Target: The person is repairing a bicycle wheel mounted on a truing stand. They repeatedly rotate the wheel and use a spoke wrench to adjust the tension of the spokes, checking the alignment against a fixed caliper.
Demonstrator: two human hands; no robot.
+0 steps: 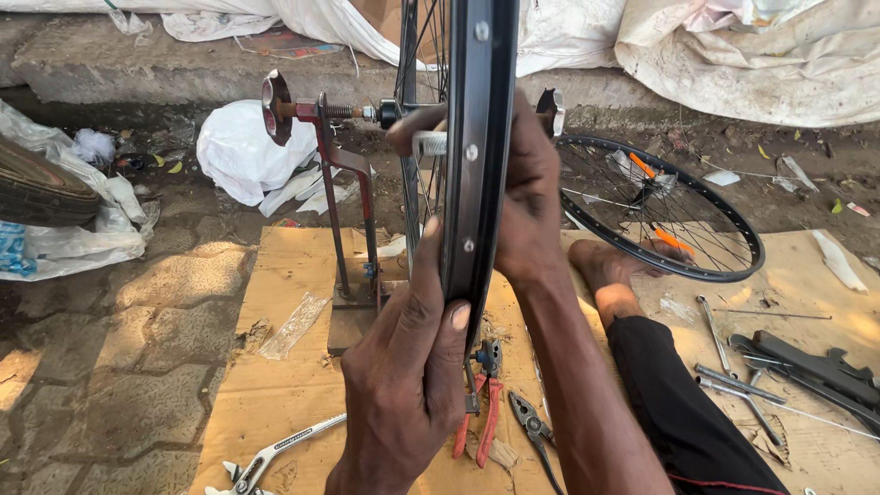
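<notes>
Two wheels are before me, and the black wheel rim [478,156] I'm gripping is my landmark: it stands upright on the red truing stand [341,183], whose axle reaches it from the left. Beyond the rim and to its right, a second spoked wheel [674,211] lies flat on the cardboard sheet [275,385]. My right hand [527,197] wraps the rim's far side, fingers clenched around it beside the hub. My left hand [408,367] clasps the rim's near lower edge, thumb pressed flat along it. Under the rim lie red-handled pliers [486,412]; a steel wrench [275,451] lies left of them.
</notes>
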